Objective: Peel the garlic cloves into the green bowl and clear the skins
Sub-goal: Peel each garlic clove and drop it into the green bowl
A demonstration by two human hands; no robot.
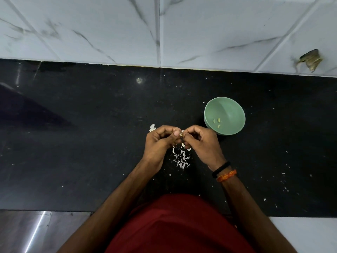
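Pale garlic clove [181, 133], orientation hidden, pinched between curled fingers of left hand [160, 141] and right hand [200, 141].

Beneath the fingers [176, 133] the table [91, 143] was black and flecked with white skins [181, 157], the bowl [224, 115] beside them was pale green, the wall tiles [109, 28] beyond were white with grey veins, and the shirt [180, 225] was dark red.
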